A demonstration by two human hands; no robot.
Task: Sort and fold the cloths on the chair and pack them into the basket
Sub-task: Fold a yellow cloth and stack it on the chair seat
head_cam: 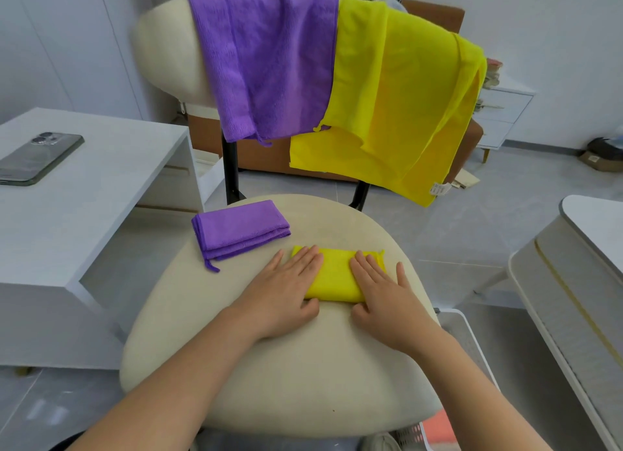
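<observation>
Head view: both hands lie flat on the folded yellow cloth in the middle of the chair seat, the left hand pressing its left end and the right hand its right end, each grip spread open with straight fingers and clasping nothing. Near its left end, not touching, sits a folded purple cloth. Over the backrest hang a loose purple cloth and a loose yellow cloth, edges meeting, and a phone lies on the white surface at left.
</observation>
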